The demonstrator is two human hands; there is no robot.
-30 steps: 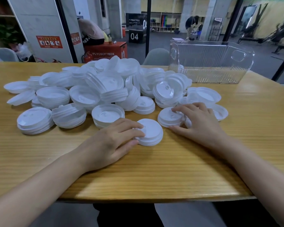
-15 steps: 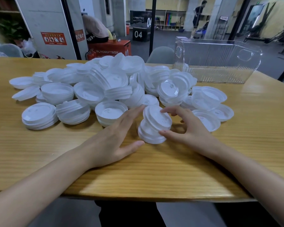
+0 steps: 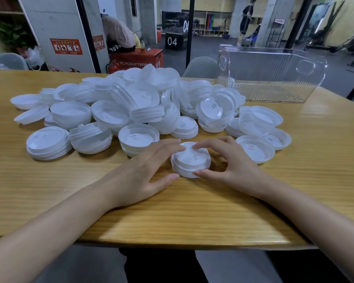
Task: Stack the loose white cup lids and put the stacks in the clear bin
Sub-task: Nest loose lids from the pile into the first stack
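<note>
A short stack of white cup lids [image 3: 190, 161] stands flat on the wooden table [image 3: 192, 213] right in front of me. My left hand [image 3: 143, 172] lies beside it on the left, its straight fingers touching the top rim and its thumb against the base. From the right, my right hand [image 3: 231, 164] arches over the stack, pinching it between fingertips on the top and thumb at the near edge. Behind the hands spreads a big pile of loose and partly stacked lids [image 3: 131, 107]. The clear bin [image 3: 274, 78] sits at the back right, apparently with nothing in it.
Two upturned lids [image 3: 255, 148] lie just right of my right hand. A grey chair back [image 3: 200, 66] shows beyond the table's far edge. People are far off in the room behind. Bare wood lies between me and the stack.
My right hand carried lids from the right onto the stack in front; they sat tilted half a second ago and now lie flat. My left fingers have returned to the stack's top.
</note>
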